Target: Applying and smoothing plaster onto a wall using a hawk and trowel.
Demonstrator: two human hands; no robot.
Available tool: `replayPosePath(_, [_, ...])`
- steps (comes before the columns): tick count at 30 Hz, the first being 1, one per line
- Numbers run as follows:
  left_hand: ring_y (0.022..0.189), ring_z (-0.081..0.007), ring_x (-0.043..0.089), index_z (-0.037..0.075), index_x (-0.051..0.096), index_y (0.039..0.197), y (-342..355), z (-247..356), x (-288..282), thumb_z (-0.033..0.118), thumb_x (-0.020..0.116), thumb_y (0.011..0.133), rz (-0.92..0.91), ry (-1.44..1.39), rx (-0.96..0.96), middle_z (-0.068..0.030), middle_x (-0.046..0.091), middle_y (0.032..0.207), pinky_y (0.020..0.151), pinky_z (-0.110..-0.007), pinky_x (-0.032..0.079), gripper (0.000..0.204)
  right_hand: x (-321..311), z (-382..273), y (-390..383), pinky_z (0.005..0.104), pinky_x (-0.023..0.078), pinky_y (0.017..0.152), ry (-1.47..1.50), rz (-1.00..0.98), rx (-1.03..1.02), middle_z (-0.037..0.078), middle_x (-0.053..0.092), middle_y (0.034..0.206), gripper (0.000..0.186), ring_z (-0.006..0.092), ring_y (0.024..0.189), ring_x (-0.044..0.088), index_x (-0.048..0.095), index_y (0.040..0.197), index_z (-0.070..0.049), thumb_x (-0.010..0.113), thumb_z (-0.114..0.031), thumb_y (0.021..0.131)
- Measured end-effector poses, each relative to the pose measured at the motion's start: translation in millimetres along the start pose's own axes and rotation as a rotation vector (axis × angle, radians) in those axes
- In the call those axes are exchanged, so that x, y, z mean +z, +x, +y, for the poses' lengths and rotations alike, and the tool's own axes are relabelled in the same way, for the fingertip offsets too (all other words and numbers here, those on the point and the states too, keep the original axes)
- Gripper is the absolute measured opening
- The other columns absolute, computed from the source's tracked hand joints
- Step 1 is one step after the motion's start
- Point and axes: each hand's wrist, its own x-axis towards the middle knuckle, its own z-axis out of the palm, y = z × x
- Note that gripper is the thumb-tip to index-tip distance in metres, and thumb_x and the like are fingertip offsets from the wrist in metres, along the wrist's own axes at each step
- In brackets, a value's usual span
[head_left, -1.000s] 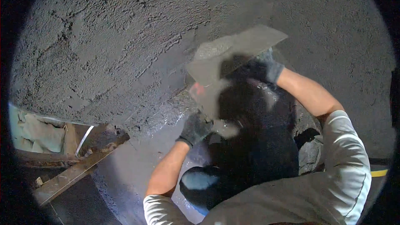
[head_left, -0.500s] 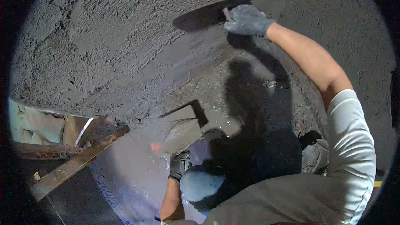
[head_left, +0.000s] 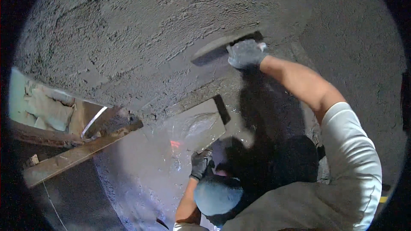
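Note:
My gloved right hand (head_left: 246,54) is closed on a long plastering trowel (head_left: 209,53), whose blade lies tilted against the wet mortar wall (head_left: 171,21). Above the blade the mortar is rough and ridged; a smoother band runs below it. Lower down, my left hand (head_left: 200,165) in a dark glove grips a flat rectangular mortar board (head_left: 204,122) by its near edge. Wet grey mortar is smeared over the board's face. How the left fingers wrap underneath is hidden.
At the left a wooden plank (head_left: 77,158) slants towards the wall, beside an opening with crumpled pale sheeting (head_left: 49,105). A blue-grey cap (head_left: 218,194) covers part of the lower middle. Dark shadows fall on the surface right of the board.
My right hand has come down the wall with the trowel, and the blade's tilt has changed. The board and my left hand have shifted right. The whole view has moved somewhat too.

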Motion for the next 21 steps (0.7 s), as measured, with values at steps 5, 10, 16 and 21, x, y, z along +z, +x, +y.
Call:
replayPosePath(5, [0.051, -0.0199, 0.053, 0.009, 0.06, 0.085, 53.3, 31.7, -17.0, 0.029, 0.047, 0.083, -0.125, -0.994, -0.561, -0.0046, 0.057, 0.063, 0.043, -0.033, 0.04, 0.024, -61.0, 9.7, -6.9, 0.046, 0.048, 0.07, -0.047, 0.196, -0.07, 0.02, 0.063, 0.082, 0.045, 0.0343, 0.08, 0.062, 0.054, 0.105, 0.003, 0.046, -0.032, 0.077])
replayPosePath(10, [0.041, -0.0192, 0.044, 0.011, 0.057, 0.081, 111.9, 60.7, -35.8, 0.043, 0.034, 0.086, -0.291, -1.798, -0.94, -0.0027, 0.047, 0.052, 0.036, -0.03, 0.034, 0.04, -86.5, 41.0, -17.0, 0.0421, 0.05, 0.057, -0.252, 0.461, -0.162, 0.015, 0.06, 0.072, 0.04, 0.0315, 0.073, 0.062, 0.056, 0.112, -0.002, 0.049, -0.025, 0.081])
replayPosePath(16, [0.035, -0.0154, 0.04, 0.011, 0.056, 0.076, 152.2, 110.2, -53.1, 0.025, 0.052, 0.085, -0.172, -1.278, -0.71, -0.0014, 0.045, 0.049, 0.033, -0.029, 0.033, 0.017, -91.5, 50.7, -55.7, 0.0436, 0.049, 0.06, -0.333, 0.452, -0.101, 0.014, 0.06, 0.079, 0.015, 0.0312, 0.072, 0.061, 0.057, 0.085, -0.011, 0.049, -0.023, 0.081])
replayPosePath(21, [0.04, -0.0138, 0.044, 0.011, 0.053, 0.074, 159.2, 121.5, -51.5, 0.02, 0.057, 0.083, -0.23, -1.388, -0.711, 0.0004, 0.047, 0.054, 0.036, -0.028, 0.035, 0.013, -2.9, -44.5, -95.0, 0.0446, 0.048, 0.062, -0.031, 0.202, -0.127, 0.015, 0.063, 0.082, 0.023, 0.0315, 0.072, 0.062, 0.062, 0.081, -0.007, 0.05, -0.027, 0.08])
